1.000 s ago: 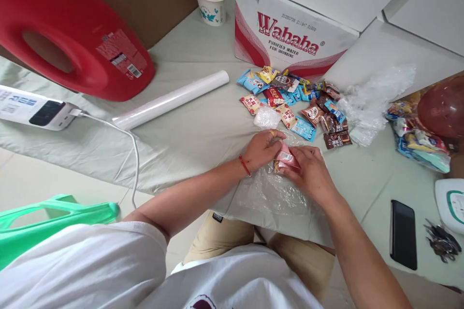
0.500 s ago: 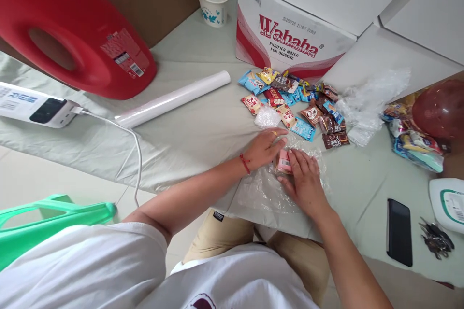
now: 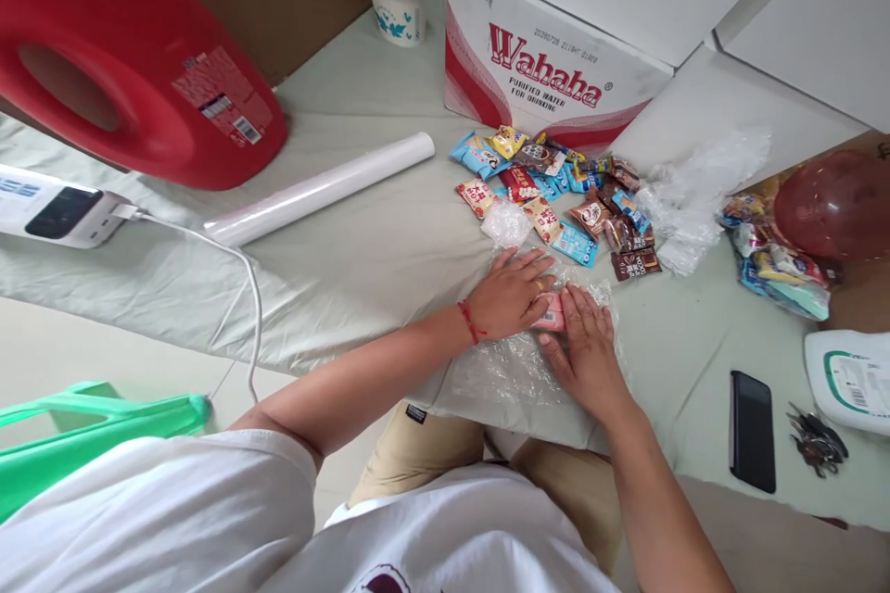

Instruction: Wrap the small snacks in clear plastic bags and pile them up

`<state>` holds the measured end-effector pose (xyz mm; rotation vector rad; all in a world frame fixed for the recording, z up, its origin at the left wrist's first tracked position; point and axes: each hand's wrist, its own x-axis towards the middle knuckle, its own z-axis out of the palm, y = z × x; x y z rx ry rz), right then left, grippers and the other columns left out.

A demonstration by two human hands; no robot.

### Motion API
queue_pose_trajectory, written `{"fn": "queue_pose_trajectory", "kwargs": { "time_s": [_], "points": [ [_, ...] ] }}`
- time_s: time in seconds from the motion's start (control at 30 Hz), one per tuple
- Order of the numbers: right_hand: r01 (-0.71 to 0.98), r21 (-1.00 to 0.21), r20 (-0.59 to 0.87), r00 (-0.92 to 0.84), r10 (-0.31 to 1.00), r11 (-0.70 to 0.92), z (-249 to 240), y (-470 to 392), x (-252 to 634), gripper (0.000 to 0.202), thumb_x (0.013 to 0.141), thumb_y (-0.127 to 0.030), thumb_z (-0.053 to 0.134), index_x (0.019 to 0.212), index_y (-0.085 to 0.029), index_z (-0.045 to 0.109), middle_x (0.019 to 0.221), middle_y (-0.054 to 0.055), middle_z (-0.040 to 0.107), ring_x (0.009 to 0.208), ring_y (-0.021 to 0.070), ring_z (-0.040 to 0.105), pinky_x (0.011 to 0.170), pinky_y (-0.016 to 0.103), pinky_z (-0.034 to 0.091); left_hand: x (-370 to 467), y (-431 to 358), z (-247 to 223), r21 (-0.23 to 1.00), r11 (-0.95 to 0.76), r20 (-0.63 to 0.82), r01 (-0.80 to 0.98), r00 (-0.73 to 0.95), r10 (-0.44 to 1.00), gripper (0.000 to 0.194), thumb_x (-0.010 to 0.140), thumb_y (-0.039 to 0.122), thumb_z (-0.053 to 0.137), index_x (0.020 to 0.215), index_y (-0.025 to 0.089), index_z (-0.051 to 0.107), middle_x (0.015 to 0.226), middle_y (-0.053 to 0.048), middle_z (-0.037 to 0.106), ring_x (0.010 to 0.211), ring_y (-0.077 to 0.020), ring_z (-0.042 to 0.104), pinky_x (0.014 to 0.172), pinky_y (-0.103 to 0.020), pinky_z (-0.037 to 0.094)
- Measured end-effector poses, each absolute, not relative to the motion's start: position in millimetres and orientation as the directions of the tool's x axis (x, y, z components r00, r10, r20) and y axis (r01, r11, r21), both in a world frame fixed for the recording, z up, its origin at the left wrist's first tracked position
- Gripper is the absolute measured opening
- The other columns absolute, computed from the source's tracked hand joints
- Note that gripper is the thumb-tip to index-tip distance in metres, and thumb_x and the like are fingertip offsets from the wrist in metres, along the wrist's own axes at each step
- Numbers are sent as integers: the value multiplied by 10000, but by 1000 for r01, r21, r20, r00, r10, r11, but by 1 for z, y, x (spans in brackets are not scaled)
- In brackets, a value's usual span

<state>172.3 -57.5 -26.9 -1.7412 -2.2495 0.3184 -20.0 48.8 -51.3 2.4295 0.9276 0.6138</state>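
Pink packet (image 3: 554,317) sits between our left fingers (image 3: 532,265) and right fingers (image 3: 590,308), all outspread and touching it; film (image 3: 511,372) around them lies loose, so we judge the work unfinished.

Both hands (image 3: 511,296), palms down, at a pink packet (image 3: 552,315) on clear plastic (image 3: 507,372).

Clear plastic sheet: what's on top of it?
A pink packet, partly covered by the left hand and right hand. Whatever else lies under them can't be seen.
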Motion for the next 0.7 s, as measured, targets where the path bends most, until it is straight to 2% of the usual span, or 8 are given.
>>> {"fn": "queue_pose_trajectory", "kwargs": {
  "time_s": [0.07, 0.13, 0.23, 0.33, 0.47, 0.57, 0.63, 0.7],
  "points": [
    [855, -487, 125, -136, 983, 180, -18, -55, 183, 612, 1055, -472, 469, 1636, -295, 401, 1655, 134, 453, 1545, 327, 416, 1249, 627, 342, -21, 47, -49, 547, -681, 292, 487, 651, 700, 475, 1028, 355, 476, 1428, 182, 664, 1663, -142, 468, 1544, -335, 399, 1244, -566, 294],
    [793, -608, 179, 80, 981, 46, -9, -46, 198, 485, 1046, -482, 477, 1477, -295, 594, 1474, 129, 629, 1381, 309, 585, 1171, 559, 459, -23, 44, -44, 510, -706, 337, 491, 641, 689, 463, 1016, 367, 508, 1414, 199, 677, 1660, -133, 474, 1480, -353, 445, 1152, -542, 375],
    [761, -644, 220, 285, 933, -81, -4, -14, 223, 361, 1007, -494, 525, 1166, -266, 756, 1147, 105, 755, 1120, 292, 691, 1072, 512, 519, -26, 39, -36, 434, -762, 342, 480, 695, 632, 413, 1043, 356, 481, 1364, 234, 710, 1582, -103, 571, 1299, -339, 540, 1010, -514, 412],
    [785, -618, 155, 165, 974, -35, -4, 30, 238, 342, 932, -477, 598, 1088, -225, 770, 1117, 107, 758, 1080, 282, 678, 994, 466, 532, -26, 38, -30, 381, -822, 276, 422, 797, 537, 385, 1060, 303, 457, 1328, 232, 725, 1406, -100, 702, 1123, -289, 580, 918, -475, 415],
    [773, -628, -241, -89, 967, -85, -4, 72, 244, 484, 737, -470, 799, 1128, -187, 753, 858, 39, 734, 757, 204, 639, 735, 339, 521, -24, 41, -34, 385, -829, 251, 405, 819, 517, 394, 1069, 273, 434, 1330, 222, 724, 1316, -101, 741, 1043, -254, 597, 869, -430, 437],
    [748, -644, -452, -206, 868, -158, -1, 81, 251, 430, 682, -467, 823, 997, -180, 769, 663, -26, 640, 596, 146, 527, 603, 280, 435, -23, 42, -38, 416, -819, 263, 394, 810, 524, 393, 1067, 256, 429, 1316, 208, 729, 1314, -93, 743, 1019, -234, 628, 877, -406, 474],
    [694, -696, -430, -198, 881, -184, 2, 81, 259, 371, 705, -501, 803, 891, -182, 766, 696, -11, 657, 630, 141, 538, 622, 277, 440, -23, 43, -40, 439, -817, 272, 373, 812, 516, 390, 1056, 235, 435, 1310, 194, 729, 1322, -88, 741, 1028, -227, 646, 908, -399, 498],
    [632, -749, -319, -81, 944, -199, 6, 78, 268, 394, 736, -550, 776, 878, -183, 754, 765, 11, 682, 684, 151, 567, 679, 298, 478, -23, 44, -42, 459, -812, 279, 360, 810, 516, 395, 1050, 226, 432, 1311, 189, 725, 1334, -78, 739, 1041, -223, 657, 936, -392, 512]
  ]
}}
